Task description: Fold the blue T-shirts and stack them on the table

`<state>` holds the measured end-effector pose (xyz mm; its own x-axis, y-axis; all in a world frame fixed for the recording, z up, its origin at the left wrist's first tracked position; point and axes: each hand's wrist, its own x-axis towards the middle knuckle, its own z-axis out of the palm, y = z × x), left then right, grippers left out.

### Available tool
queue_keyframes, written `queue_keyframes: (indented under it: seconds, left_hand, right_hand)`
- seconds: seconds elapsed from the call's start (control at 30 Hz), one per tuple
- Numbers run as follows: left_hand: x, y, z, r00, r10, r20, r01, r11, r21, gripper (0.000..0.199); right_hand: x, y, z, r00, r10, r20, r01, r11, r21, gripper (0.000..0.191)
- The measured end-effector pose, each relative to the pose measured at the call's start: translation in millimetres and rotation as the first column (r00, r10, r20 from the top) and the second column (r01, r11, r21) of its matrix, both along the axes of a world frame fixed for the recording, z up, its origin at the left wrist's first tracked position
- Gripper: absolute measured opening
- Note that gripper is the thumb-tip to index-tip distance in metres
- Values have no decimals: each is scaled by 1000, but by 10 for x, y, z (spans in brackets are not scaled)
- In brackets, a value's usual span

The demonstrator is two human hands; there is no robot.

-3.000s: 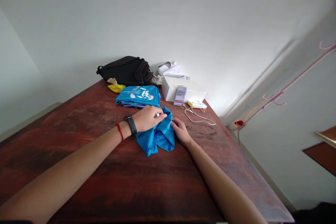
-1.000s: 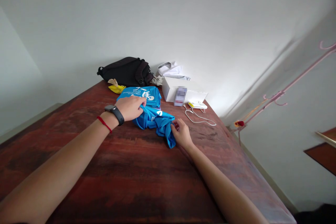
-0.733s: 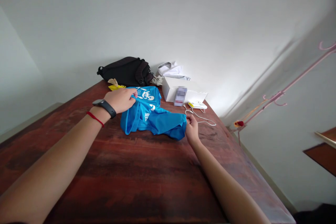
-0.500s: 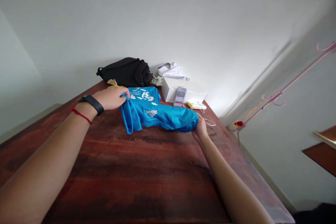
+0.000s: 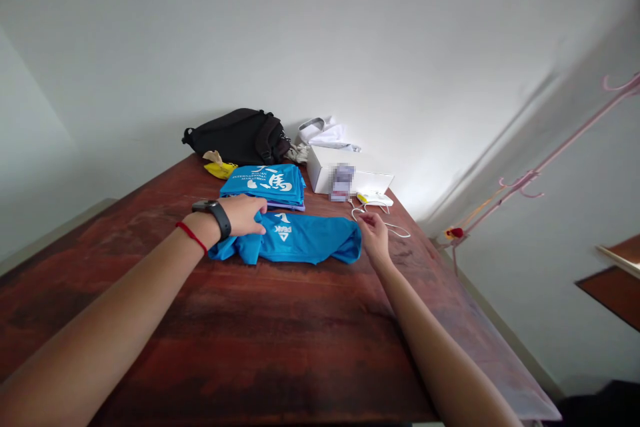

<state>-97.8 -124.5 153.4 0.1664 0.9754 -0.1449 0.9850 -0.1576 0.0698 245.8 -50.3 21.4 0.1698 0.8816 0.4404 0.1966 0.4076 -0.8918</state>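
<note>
A blue shirt point(image 5: 310, 239) with a white PEAK logo lies in a folded strip across the reddish-brown table point(image 5: 280, 327). My left hand point(image 5: 244, 213), below a black watch, is on the left part of the strip, its fingers closed round a bit of the blue cloth. At the strip's right end my right hand point(image 5: 373, 232) has its thumb and fingertips pressed together at the cloth's edge; what they pinch is too small to make out. Just behind the strip sits a folded blue shirt point(image 5: 265, 183) with white lettering, on top of something purple.
Along the wall stand a black bag point(image 5: 235, 137), a white box point(image 5: 323, 170) and white cloth point(image 5: 327, 133). A yellow item point(image 5: 220, 169) lies by the bag. A white item with a cord point(image 5: 375, 199) is near the right edge. A pink hook rack point(image 5: 565, 147) is at the right.
The blue shirt has come down onto the table, nearer me and flatter. My left hand has moved right and down, uncovering the folded shirt and yellow item. My right hand has shifted slightly left.
</note>
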Motion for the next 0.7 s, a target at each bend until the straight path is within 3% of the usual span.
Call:
queue_keyframes:
  seconds: [0.07,0.1,0.17,0.23,0.3,0.37,0.43,0.53,0.6,0.7]
  left_hand:
    - [145,-67,-37,998,-55,-16,54,995,-81,57]
    - [211,-87,-73,996,-80,-33,75,989,-126,60]
    - [318,-96,-173,990,-124,-60,110,974,-197,61]
    - [383,-68,-282,987,-139,-75,119,968,-221,63]
    - [409,-27,-372,986,-130,-103,107,972,-208,70]
    - [409,4,-429,982,-122,-142,93,976,-198,80]
    - [399,16,-456,976,-122,-179,87,978,-192,85]
    - [385,9,-472,978,-99,-184,68,984,-165,73]
    - [376,11,-488,984,-82,-157,60,988,-141,62]
    - [357,38,-528,991,-59,-123,46,993,-104,52]
  right_hand:
    - [-44,-83,76,979,10,203,-25,997,68,14]
    - [-70,-131,105,949,89,301,-112,992,60,13]
    - [-116,-223,132,827,324,459,-349,936,-32,14]
    - [-147,-288,115,670,465,579,-500,859,-111,24]
    - [-164,-312,71,558,479,678,-542,829,-140,41]
    - [-176,-302,20,496,448,744,-528,836,-151,46]
    - [-194,-280,-16,484,400,778,-499,857,-130,33]
    - [-231,-266,-22,524,348,778,-489,870,-60,17]
    - [-253,-277,2,596,313,740,-464,886,-1,16]
    - [-270,-305,46,747,215,628,-319,946,55,12]
